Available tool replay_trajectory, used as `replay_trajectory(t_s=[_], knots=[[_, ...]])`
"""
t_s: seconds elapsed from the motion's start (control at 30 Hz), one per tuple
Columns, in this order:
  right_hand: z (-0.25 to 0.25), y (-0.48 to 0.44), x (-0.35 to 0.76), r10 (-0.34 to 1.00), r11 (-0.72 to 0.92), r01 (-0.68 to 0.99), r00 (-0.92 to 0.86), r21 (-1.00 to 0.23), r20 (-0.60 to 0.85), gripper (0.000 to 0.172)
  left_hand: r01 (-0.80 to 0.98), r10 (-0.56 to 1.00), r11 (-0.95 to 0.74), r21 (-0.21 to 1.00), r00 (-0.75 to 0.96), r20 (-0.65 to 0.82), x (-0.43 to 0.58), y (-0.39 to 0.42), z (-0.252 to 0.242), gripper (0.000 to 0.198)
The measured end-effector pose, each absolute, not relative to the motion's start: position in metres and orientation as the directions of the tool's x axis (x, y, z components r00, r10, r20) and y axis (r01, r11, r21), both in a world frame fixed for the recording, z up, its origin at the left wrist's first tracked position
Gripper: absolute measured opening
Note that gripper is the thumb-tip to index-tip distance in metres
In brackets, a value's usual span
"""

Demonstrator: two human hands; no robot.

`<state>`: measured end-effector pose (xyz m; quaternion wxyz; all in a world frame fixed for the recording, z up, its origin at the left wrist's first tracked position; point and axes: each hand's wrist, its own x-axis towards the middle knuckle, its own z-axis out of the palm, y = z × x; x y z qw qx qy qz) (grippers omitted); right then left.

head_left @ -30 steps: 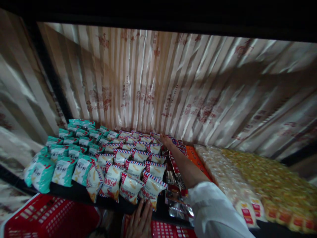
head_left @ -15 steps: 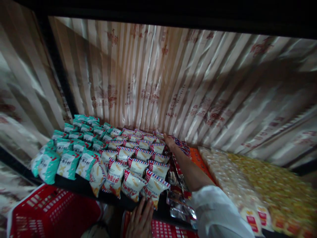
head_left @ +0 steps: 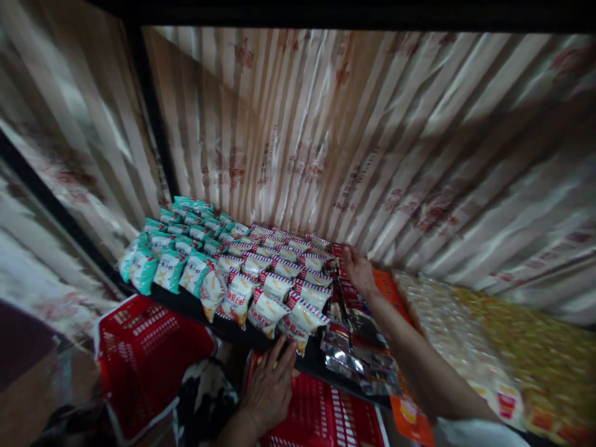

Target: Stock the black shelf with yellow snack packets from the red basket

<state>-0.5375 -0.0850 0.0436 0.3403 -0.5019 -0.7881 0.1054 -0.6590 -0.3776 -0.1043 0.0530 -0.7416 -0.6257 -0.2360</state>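
My right hand [head_left: 359,273] reaches to the back of the shelf. It lies on the dark red packets [head_left: 356,316], fingers stretched toward the backing sheet; the fingertips are partly hidden. My left hand [head_left: 270,383] is at the shelf's front edge, fingers extended, just below the front row of white snack bags [head_left: 265,310] with striped tops. Its fingertips are close to the lowest bag; whether they touch it I cannot tell. Rows of teal-and-white snack bags [head_left: 170,270] stand to the left of the white ones.
Orange packets [head_left: 393,295], clear-wrapped pale packs [head_left: 447,329] and yellow packs [head_left: 521,347] lie to the right. Red baskets [head_left: 149,360] sit below the shelf. A dark post [head_left: 151,112] and upper beam [head_left: 326,15] frame the shelf, with wrinkled printed sheeting [head_left: 298,124] behind.
The view has shifted, so the shelf goods sit further right. My right hand has moved from the striped bags' back corner onto the dark red packets. The left stays by the front edge.
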Motion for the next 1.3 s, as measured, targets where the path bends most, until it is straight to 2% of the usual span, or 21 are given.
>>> replay_trajectory(t_s=[0.1,0.2,0.27,0.33,0.47,0.6,0.67,0.77,0.87,1.1,1.3], knots=[[0.040,-0.119,-0.522,0.849,0.483,0.675,-0.205,-0.558,0.487,0.066,0.961,0.837,-0.171,0.215,0.027,0.547,-0.664,-0.381,-0.100,0.060],[0.030,-0.157,-0.511,0.808,0.563,0.600,-0.255,-0.568,0.531,0.053,0.937,0.701,0.014,0.350,-0.259,0.664,-0.679,-0.385,-0.092,0.048],[0.022,-0.182,-0.507,0.758,0.632,0.549,-0.293,-0.547,0.582,0.046,0.847,0.597,0.166,0.505,-0.494,0.633,-0.696,-0.385,-0.085,0.044],[0.015,-0.203,-0.506,0.707,0.691,0.510,-0.330,-0.512,0.626,0.039,0.738,0.503,0.262,0.623,-0.655,0.564,-0.717,-0.384,-0.078,0.040],[0.001,-0.246,-0.516,0.584,0.807,0.397,-0.430,-0.436,0.689,0.028,0.595,0.327,0.346,0.726,-0.801,0.501,-0.757,-0.382,-0.077,0.037],[-0.018,-0.292,-0.544,0.389,0.921,0.249,-0.611,-0.299,0.689,0.031,0.615,0.377,0.333,0.715,-0.782,0.497,-0.780,-0.385,-0.085,0.037],[-0.030,-0.314,-0.562,0.319,0.946,0.266,-0.665,-0.185,0.675,0.037,0.650,0.424,0.319,0.690,-0.749,0.509,-0.785,-0.387,-0.088,0.043],[-0.048,-0.336,-0.587,0.420,0.878,0.460,-0.612,-0.130,0.669,0.045,0.717,0.540,0.264,0.645,-0.664,0.517,-0.790,-0.387,-0.092,0.058],[-0.060,-0.342,-0.604,0.504,0.810,0.571,-0.558,-0.135,0.659,0.051,0.763,0.618,0.211,0.611,-0.588,0.521,-0.793,-0.383,-0.097,0.061],[-0.071,-0.329,-0.610,0.523,0.803,0.585,-0.596,-0.118,0.609,0.054,0.832,0.638,0.226,0.507,-0.520,0.569,-0.791,-0.370,-0.103,0.061],[-0.077,-0.319,-0.605,0.492,0.824,0.558,-0.621,-0.097,0.609,0.057,0.803,0.605,0.349,0.484,-0.587,0.538,-0.785,-0.359,-0.102,0.059]])
